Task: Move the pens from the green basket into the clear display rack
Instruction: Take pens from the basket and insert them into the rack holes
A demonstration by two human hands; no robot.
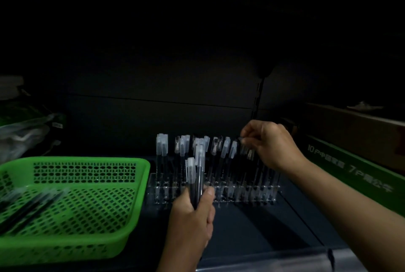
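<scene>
Head view, dim light. The green perforated plastic basket (135, 184) sits at 8 o'clock on the dark shelf (252, 228). A loose pile of slim black pens with frosted caps (28, 206) lies blurred in its left corner. The clear acrylic display rack (219, 192) stands just right of the basket at 6 o'clock, with many pens upright in it, caps up.

Your left hand (192, 217) is in front of the rack at 6 o'clock, fingers wrapped round the lower barrels of two spare pens (196, 175) held upright. Your right hand (271, 144), at 4 o'clock, pinches the cap end of one pen (243, 150) standing near the rack's right end. Whether its tip is seated in a hole cannot be made out.

Handling, as judged:
- The pens are light, stiff and smooth-barrelled, so they are likely to slip in a loose bundle.
- Friction-fit caps may pull off, so take hold low on the cap or on the barrel.
- The rack looks light and may skid or tip if you push sideways, so lower pens straight down.

A green printed cardboard box (350, 173) lies at 3 o'clock, and a crumpled plastic bag (22, 131) at 9 o'clock.
</scene>
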